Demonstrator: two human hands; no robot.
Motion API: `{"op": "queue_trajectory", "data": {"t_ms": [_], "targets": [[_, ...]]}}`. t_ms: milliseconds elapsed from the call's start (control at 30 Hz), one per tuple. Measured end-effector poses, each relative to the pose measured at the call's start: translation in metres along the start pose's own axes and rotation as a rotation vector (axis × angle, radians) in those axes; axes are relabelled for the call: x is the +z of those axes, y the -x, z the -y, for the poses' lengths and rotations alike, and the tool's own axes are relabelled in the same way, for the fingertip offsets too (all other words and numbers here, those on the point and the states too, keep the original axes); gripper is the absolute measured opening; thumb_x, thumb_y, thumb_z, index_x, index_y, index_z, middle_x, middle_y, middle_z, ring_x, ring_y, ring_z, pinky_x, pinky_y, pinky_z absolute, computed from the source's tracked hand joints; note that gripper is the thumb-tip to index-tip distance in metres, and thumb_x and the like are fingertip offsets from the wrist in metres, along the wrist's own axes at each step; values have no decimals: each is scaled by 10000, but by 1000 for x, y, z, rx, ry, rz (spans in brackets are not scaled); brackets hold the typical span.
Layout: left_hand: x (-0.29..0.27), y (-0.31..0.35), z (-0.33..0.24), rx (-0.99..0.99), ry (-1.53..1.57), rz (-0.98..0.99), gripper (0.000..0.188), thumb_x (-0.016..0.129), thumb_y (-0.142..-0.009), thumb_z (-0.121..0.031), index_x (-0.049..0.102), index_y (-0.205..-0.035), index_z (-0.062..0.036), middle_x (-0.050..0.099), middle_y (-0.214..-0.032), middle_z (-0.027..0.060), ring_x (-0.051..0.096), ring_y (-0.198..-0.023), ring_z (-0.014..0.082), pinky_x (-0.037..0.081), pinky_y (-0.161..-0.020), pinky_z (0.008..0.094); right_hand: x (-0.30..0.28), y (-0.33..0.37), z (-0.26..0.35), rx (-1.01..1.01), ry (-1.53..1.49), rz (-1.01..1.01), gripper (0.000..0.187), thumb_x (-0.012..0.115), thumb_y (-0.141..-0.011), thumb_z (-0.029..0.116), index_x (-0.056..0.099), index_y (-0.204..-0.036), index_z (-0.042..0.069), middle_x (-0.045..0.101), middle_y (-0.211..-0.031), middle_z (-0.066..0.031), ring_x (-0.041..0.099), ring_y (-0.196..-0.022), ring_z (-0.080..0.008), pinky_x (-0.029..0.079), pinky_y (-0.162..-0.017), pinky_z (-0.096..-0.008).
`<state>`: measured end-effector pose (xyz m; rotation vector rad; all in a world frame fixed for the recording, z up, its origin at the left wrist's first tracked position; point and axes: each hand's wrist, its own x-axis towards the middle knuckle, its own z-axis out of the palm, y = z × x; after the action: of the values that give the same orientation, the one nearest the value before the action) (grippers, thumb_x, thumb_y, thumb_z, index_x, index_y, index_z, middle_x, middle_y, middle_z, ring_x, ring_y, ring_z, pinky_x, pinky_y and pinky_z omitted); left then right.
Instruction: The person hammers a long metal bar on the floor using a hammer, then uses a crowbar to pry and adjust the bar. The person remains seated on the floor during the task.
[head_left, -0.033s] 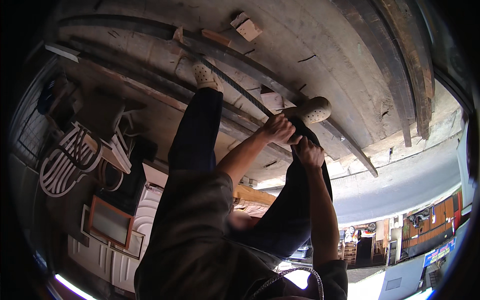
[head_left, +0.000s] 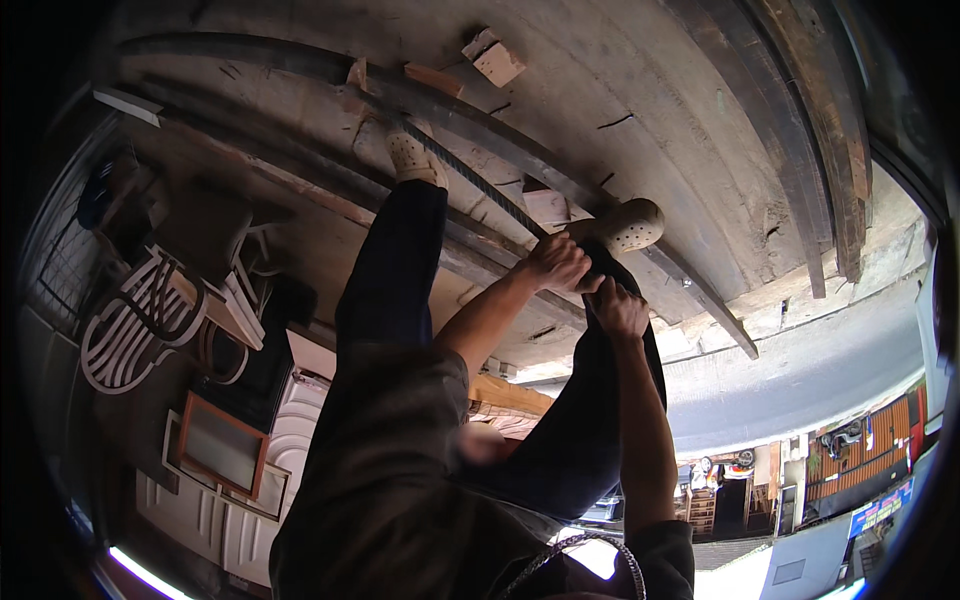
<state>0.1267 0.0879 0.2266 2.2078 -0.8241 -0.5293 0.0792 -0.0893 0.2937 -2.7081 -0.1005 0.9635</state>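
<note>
A dark ribbed metal bar (head_left: 470, 178) slants from my hands up to the left. My left hand (head_left: 557, 263) is wrapped round it near its lower end. Close beside it, my right hand (head_left: 620, 308) is closed round the same end, which the fingers mostly hide. The bar's far end lies by a small wood block (head_left: 357, 75) at a long dark timber beam (head_left: 480, 125). Pale clogs are on my feet: the right clog (head_left: 632, 224) is over the beam, the left clog (head_left: 412, 158) beside the bar.
Another long timber (head_left: 270, 178) runs alongside on the left. Broken brick-like blocks (head_left: 494, 57) lie on the concrete floor (head_left: 690, 180). Dark planks (head_left: 790, 110) are stacked at the right. White chairs (head_left: 130, 335) and framed panels (head_left: 222, 443) stand at the left.
The view has shifted very slightly. Both hands keep the same hold on the bar.
</note>
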Motion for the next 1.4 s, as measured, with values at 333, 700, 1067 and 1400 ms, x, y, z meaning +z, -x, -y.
{"op": "queue_trajectory", "data": {"t_ms": [333, 700, 1067, 1400], "targets": [[83, -37, 57, -15, -179, 89, 623, 522, -898, -549, 590, -485, -88, 506, -413, 114, 590, -437, 259, 487, -535, 395, 105, -74, -84, -84, -135, -72, 331, 717, -808, 435, 601, -821, 125, 661, -665, -78, 673, -564, -300, 538, -533, -437], [111, -54, 84, -352, 2, 299, 613, 534, -922, -577, 671, -1085, -1, 667, -1038, 248, 616, -1081, 381, 403, -1020, 535, 135, -100, -97, 6, -28, 9, 512, 676, -814, 509, 631, -1125, 105, 593, -1142, -139, 524, -1159, -341, 381, -980, -518], [16, -47, 198, -228, -250, 140, 677, 528, -918, -615, 620, -1170, 6, 647, -1067, 209, 614, -1025, 339, 399, -983, 472, 130, -145, -81, -78, -14, 5, 761, 676, -721, 692, 607, -1220, 121, 611, -1076, -77, 568, -1083, -266, 386, -978, -503], [19, -58, 203, -229, -223, 246, 619, 551, -914, -599, 689, -962, 2, 688, -902, 194, 667, -882, 326, 451, -899, 459, 159, -157, -100, -134, -85, 155, 751, 601, -785, 718, 606, -1166, 71, 669, -1016, -139, 639, -1018, -325, 440, -953, -471]]}}
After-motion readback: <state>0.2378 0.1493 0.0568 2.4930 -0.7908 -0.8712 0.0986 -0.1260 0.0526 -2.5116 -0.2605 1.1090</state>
